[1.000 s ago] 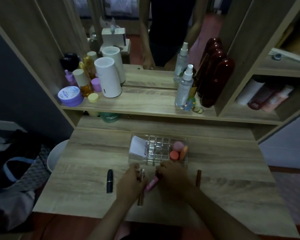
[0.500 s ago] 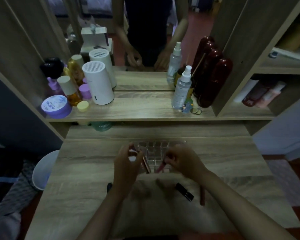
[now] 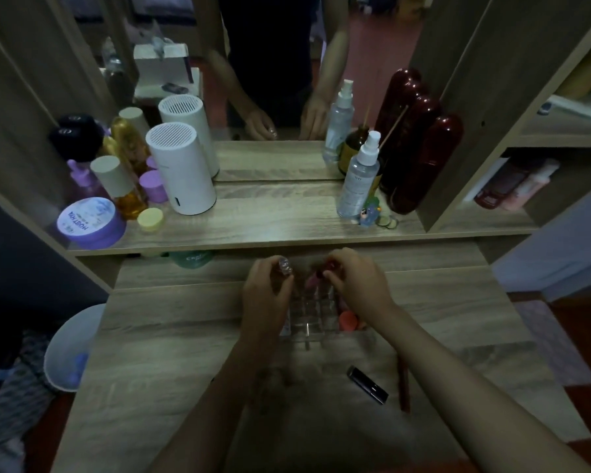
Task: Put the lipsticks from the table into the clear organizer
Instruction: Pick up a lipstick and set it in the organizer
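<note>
The clear organizer [image 3: 313,317] stands on the wooden table [image 3: 171,339], partly hidden by both hands. My left hand [image 3: 267,295] grips a slim lipstick with a sparkly cap [image 3: 285,266], upright over the organizer's left side. My right hand [image 3: 357,285] holds a pink lipstick [image 3: 313,279] with a dark red cap, its lower end among the organizer's back cells. A black lipstick [image 3: 367,384] and a thin dark red one [image 3: 404,387] lie on the table near my right forearm. Orange and pink sponges [image 3: 347,319] fill the organizer's right part.
A shelf behind holds a white cylinder [image 3: 181,172], a spray bottle [image 3: 359,175], dark red bottles [image 3: 420,158], a purple jar [image 3: 89,221] and small bottles. A mirror stands at the back. A white bin [image 3: 70,346] sits left of the table.
Both hands lifted their lipsticks from the table's front and carried them back over the organizer. The camera came closer and tilted down. The black lipstick formerly at left is hidden.
</note>
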### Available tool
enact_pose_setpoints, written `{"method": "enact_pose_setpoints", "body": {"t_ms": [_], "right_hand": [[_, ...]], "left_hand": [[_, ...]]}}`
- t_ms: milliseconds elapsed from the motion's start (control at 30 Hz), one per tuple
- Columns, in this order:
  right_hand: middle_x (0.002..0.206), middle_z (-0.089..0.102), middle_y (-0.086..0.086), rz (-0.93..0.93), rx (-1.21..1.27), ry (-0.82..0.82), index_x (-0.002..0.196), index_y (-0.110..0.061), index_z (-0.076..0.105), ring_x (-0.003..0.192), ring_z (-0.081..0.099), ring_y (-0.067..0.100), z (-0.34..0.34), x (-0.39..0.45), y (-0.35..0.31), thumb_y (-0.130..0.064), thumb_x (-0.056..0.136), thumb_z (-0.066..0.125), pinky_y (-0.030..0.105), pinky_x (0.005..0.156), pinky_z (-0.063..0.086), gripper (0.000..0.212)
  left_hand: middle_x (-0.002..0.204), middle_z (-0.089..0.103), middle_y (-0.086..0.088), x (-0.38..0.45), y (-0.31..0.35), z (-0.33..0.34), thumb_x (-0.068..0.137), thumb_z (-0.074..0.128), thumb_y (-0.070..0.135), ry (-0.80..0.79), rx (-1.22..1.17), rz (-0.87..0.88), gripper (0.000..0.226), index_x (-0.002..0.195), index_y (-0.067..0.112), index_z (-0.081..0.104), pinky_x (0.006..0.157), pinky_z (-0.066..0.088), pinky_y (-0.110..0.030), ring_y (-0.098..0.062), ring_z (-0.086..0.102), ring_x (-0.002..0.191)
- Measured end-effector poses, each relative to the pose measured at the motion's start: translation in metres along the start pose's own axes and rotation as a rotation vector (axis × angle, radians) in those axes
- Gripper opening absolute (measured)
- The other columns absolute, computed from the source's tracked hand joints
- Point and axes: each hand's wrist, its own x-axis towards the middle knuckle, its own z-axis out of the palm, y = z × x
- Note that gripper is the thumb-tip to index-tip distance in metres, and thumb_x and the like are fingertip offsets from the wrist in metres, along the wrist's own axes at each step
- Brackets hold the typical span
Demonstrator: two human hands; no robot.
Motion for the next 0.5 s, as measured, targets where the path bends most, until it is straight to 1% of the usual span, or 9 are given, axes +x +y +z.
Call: {"method": "enact_pose_setpoints", "body": {"t_ms": [67,167,233,300,400,500], "right_hand": [[0.092,0.066,0.004,-0.008,-0.013,-0.017,0.094,-0.019,0.065,0.083,0.062,0.025,0.001,0.0,0.0,-0.018,0.081,0.067,0.027,0.063,0.036,0.014],[0.093,0.067,0.007,-0.025,-0.044,-0.038,0.094,-0.018,0.065,0.086,0.062,0.029,0.0,-0.003,0.001,-0.016,0.08,0.067,0.034,0.065,0.045,0.014],[0.097,0.067,0.006,-0.027,-0.074,-0.051,0.099,-0.019,0.064,0.09,0.062,0.03,-0.001,-0.006,0.001,-0.016,0.081,0.064,0.039,0.071,0.051,0.018],[0.103,0.066,0.006,-0.017,-0.097,-0.074,0.104,-0.02,0.063,0.095,0.062,0.031,0.001,-0.006,0.001,-0.017,0.082,0.061,0.041,0.075,0.052,0.022],[0.106,0.066,0.005,-0.014,-0.128,-0.128,0.106,-0.02,0.062,0.096,0.062,0.031,0.007,-0.004,0.0,-0.019,0.084,0.06,0.041,0.077,0.053,0.023],[0.101,0.07,0.007,-0.036,-0.14,-0.146,0.103,-0.02,0.063,0.091,0.065,0.031,0.013,0.0,-0.002,-0.02,0.082,0.061,0.04,0.076,0.054,0.021]], "left_hand": [[0.102,0.06,-0.011,-0.001,-0.003,0.0,0.081,0.062,-0.001,-0.003,0.009,0.0,0.025,0.105,0.005,0.059,0.076,0.042,0.001,-0.008,0.053,0.088],[0.102,0.061,-0.014,0.0,-0.006,0.0,0.08,0.063,-0.003,-0.018,0.026,-0.005,0.026,0.105,0.003,0.059,0.074,0.042,-0.001,-0.01,0.052,0.09],[0.1,0.062,-0.015,0.001,-0.008,0.002,0.078,0.063,-0.005,-0.03,0.035,0.011,0.028,0.104,0.002,0.06,0.076,0.04,0.002,-0.011,0.052,0.089],[0.099,0.062,-0.016,0.001,-0.009,0.004,0.077,0.063,-0.007,-0.05,0.043,0.023,0.028,0.104,0.002,0.06,0.077,0.037,0.004,-0.011,0.052,0.088],[0.098,0.062,-0.017,0.0,-0.01,0.008,0.075,0.061,-0.009,-0.08,0.053,0.026,0.029,0.102,0.002,0.061,0.074,0.037,-0.006,-0.013,0.053,0.088],[0.097,0.062,-0.018,0.001,-0.012,0.011,0.072,0.06,-0.012,-0.111,0.068,0.021,0.031,0.1,0.0,0.062,0.075,0.036,-0.014,-0.017,0.055,0.088]]}}
